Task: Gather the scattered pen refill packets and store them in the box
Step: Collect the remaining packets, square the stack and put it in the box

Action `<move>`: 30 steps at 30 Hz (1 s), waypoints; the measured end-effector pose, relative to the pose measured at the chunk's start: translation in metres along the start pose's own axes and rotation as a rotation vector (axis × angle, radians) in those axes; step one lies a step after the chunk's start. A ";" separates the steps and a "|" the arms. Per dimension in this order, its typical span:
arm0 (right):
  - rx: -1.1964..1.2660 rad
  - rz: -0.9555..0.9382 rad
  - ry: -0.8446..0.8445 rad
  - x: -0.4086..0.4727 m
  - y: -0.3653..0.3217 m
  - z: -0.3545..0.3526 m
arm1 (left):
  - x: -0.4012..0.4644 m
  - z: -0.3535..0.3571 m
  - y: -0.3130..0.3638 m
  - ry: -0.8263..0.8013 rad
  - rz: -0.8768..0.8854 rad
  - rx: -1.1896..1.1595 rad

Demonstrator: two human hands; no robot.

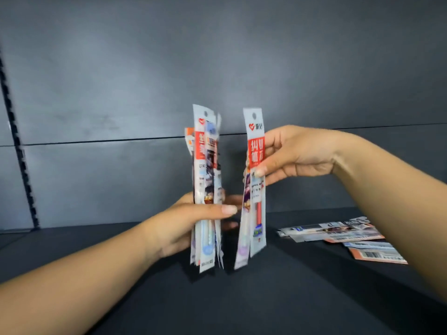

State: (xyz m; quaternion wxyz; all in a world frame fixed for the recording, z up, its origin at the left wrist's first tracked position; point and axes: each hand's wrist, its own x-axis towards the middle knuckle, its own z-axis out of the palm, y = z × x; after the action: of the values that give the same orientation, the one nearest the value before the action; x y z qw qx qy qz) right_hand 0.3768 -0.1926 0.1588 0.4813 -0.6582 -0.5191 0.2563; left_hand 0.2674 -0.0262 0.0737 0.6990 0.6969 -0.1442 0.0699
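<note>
A thick bundle of refill packets stands upright above the dark tabletop, clamped low down by the left hand, thumb across the front and fingers wrapped behind; most of the bundle rises above that grip and a short tail hangs below it. Just beside it, apart by a narrow gap, a smaller pair of packets hangs upright from the right hand, which pinches them near the top between thumb and fingers, so their length dangles below the grip. Well to the right of both grips and lower, several loose packets lie flat on the tabletop in an overlapping spread.

Gathering looks well underway but unfinished: the two handfuls are not yet merged, the loose ones remain to be picked up, and no box shows in view, so storing seems entirely ahead.
</note>
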 end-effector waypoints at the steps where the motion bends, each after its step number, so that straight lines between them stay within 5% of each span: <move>1: -0.004 0.021 -0.034 0.001 0.003 0.003 | -0.001 0.002 -0.002 -0.025 -0.038 0.035; 8: 0.083 -0.015 -0.073 0.015 0.020 0.019 | 0.000 0.011 -0.016 0.039 -0.113 0.039; 21: -0.331 0.084 0.049 -0.004 0.019 0.024 | -0.003 0.020 -0.022 0.098 -0.063 0.183; 27: -0.468 0.246 0.216 -0.070 0.040 -0.025 | 0.005 0.037 -0.027 0.158 -0.054 0.239; 30: -0.705 0.508 0.169 -0.108 0.060 -0.056 | 0.008 0.045 -0.030 0.129 -0.054 0.284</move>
State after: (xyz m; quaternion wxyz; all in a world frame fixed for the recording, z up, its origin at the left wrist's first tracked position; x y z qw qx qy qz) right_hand 0.4139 -0.3134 0.1098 0.1897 -0.9075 -0.3553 0.1191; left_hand 0.2791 -0.0719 0.0464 0.6027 0.7866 -0.0690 0.1155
